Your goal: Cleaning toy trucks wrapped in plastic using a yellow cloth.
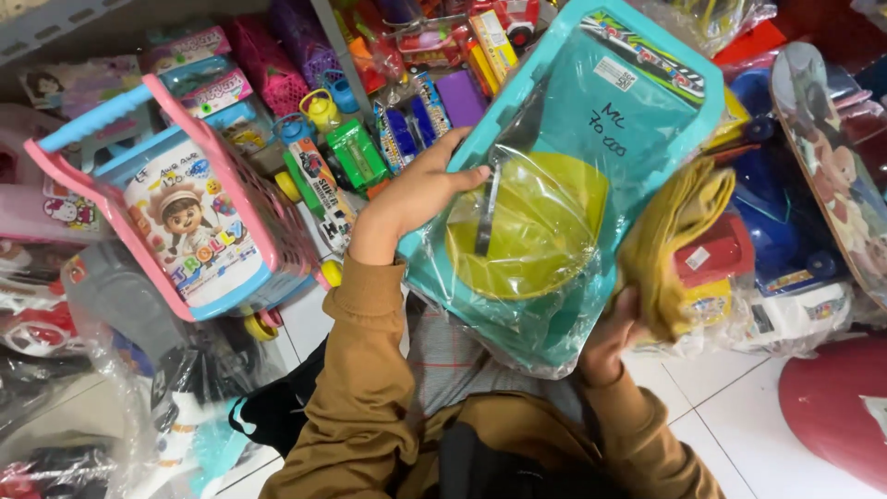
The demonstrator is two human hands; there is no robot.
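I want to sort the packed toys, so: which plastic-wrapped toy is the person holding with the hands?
The large teal plastic toy with a yellow-green round seat, wrapped in clear film. The left hand grips its edge; the pink toy trolley stands untouched.

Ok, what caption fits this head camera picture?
Left hand steadies a plastic-wrapped teal toy; right hand grips a yellow cloth.

A pink and blue toy shopping trolley [199,217] stands at the left on the white tiled floor [730,393]. Far behind it lie small packaged toys [356,152]; a blue ride-on car [785,222] sits right
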